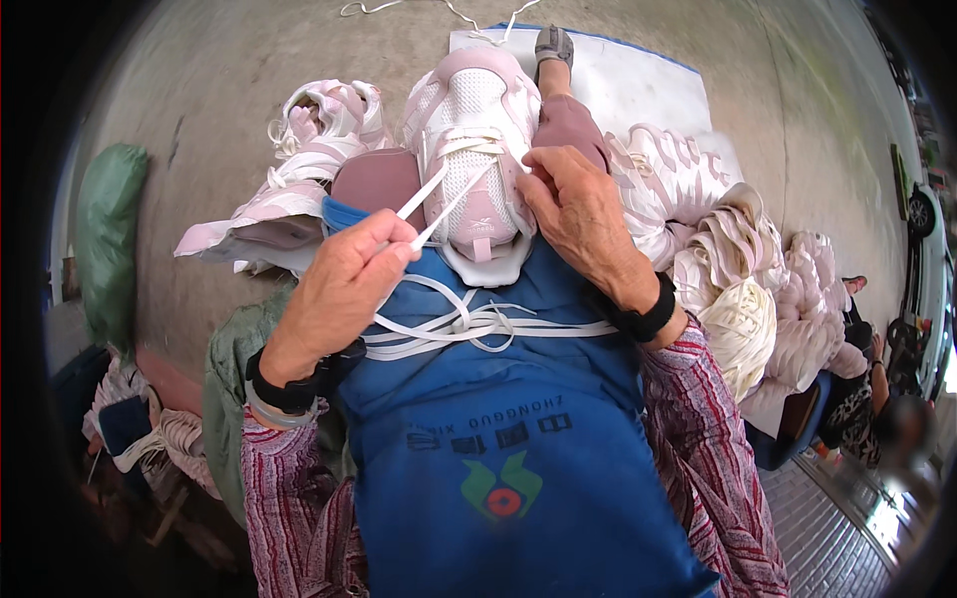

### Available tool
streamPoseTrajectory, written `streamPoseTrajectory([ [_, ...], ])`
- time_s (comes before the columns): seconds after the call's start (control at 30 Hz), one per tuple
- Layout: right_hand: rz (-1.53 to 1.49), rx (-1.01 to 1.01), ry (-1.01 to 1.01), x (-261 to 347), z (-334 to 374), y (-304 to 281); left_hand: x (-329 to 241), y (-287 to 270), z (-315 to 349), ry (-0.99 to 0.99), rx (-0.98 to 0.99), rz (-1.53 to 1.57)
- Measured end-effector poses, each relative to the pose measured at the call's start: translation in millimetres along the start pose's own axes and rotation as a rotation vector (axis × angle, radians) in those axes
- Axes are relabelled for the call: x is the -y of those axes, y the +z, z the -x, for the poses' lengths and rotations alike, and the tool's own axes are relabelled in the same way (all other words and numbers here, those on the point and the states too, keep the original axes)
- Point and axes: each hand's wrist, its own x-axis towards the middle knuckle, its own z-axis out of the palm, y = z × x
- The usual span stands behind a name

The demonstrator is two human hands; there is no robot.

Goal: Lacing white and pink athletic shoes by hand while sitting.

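A pink and white shoe upper (477, 110) of mesh and panels lies across my lap, its tongue end toward me. White shoelace (431, 224) is threaded through the part near its middle, and two strands run out from there to my left hand (344, 284). That hand is closed, pinching the strands between thumb and fingers. My right hand (578, 214) has thumb and forefinger brought together at the upper's right edge; whether a lace end is also between them is hidden. Below the upper, a loosely knotted bundle of white laces (469, 324) lies on my blue apron (498, 419).
More pink and white uppers (334, 125) are piled at the left, with stacked uppers (673, 179) at the right beside a cream bundle of laces (738, 334). A green sack (110, 244) stands far left. A white sheet (638, 85) lies on the concrete floor (229, 90). Another person (867, 389) sits at far right.
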Motion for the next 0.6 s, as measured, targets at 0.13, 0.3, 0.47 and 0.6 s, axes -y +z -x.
streamPoseTrajectory([
  [0.13,-0.087,-0.101,0.031,3,-11,10,-3,21,-1,-0.023,0.010,0.004],
  [0.3,-0.109,-0.101,0.128,7,-26,13,2,20,4,0.054,-0.007,-0.115],
  [0.47,0.173,0.003,0.203,-12,-41,21,-3,19,12,0.231,0.013,-0.162],
  [0.6,0.200,0.010,0.114,-20,-40,21,-1,19,10,0.262,0.006,-0.076],
])
